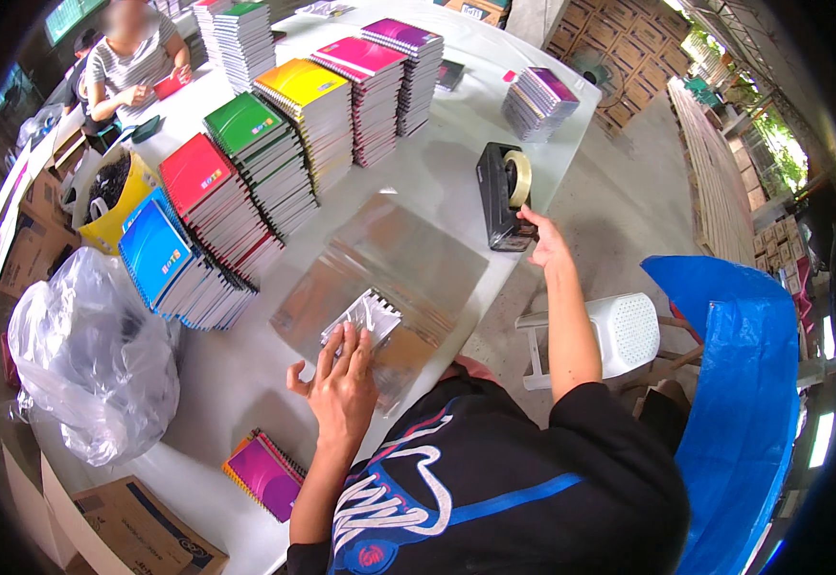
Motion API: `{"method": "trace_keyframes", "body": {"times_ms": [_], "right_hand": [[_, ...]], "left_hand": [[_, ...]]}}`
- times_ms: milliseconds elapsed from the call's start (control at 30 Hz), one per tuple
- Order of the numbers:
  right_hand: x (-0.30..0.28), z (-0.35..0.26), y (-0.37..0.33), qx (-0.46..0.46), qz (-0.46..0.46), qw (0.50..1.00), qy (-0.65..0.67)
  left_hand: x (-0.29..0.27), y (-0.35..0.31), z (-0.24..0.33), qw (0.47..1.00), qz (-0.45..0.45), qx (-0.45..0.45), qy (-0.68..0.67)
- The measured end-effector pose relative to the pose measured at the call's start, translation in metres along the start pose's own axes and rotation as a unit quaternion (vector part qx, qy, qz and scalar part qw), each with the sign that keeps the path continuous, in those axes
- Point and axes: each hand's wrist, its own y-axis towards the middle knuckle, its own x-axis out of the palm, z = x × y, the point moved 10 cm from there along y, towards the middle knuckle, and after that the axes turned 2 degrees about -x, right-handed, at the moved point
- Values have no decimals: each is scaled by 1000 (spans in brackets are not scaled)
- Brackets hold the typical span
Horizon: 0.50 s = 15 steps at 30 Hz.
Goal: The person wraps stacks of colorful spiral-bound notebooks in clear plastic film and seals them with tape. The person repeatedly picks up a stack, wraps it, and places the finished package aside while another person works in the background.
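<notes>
The left hand [343, 388], fingers loosely spread, rests on a plastic-covered spiral notebook [372, 313] on the white table [212, 393]; well apart, the right hand [546, 241] touches the black tape dispenser [492, 196], grip unclear; beyond stand coloured spiral-notebook stacks [320, 129].

Extending the right arm [571, 326] well forward, nearly straight up to the wrist, and turning the right hand [545, 240] inward, to the left. Stretching one digit out ahead of the others there, too small to tell as thumb or finger. Angling the left forearm [327, 470] up from the lower edge, and holding the left hand [341, 385] low, back uppermost and palm down. Spreading the fingers [344, 353] forward, slightly bent, and splaying the outermost to the left, well apart from the right hand.
</notes>
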Motion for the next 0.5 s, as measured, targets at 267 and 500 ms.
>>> {"method": "trace_keyframes", "body": {"times_ms": [267, 500], "right_hand": [[-11, 16, -48, -116, -114, 957, 238], [-50, -30, -95, -411, 159, 839, -320]], "left_hand": [[1, 1, -1, 999, -15, -5, -35], [1, -7, 2, 996, 25, 35, -78]]}}
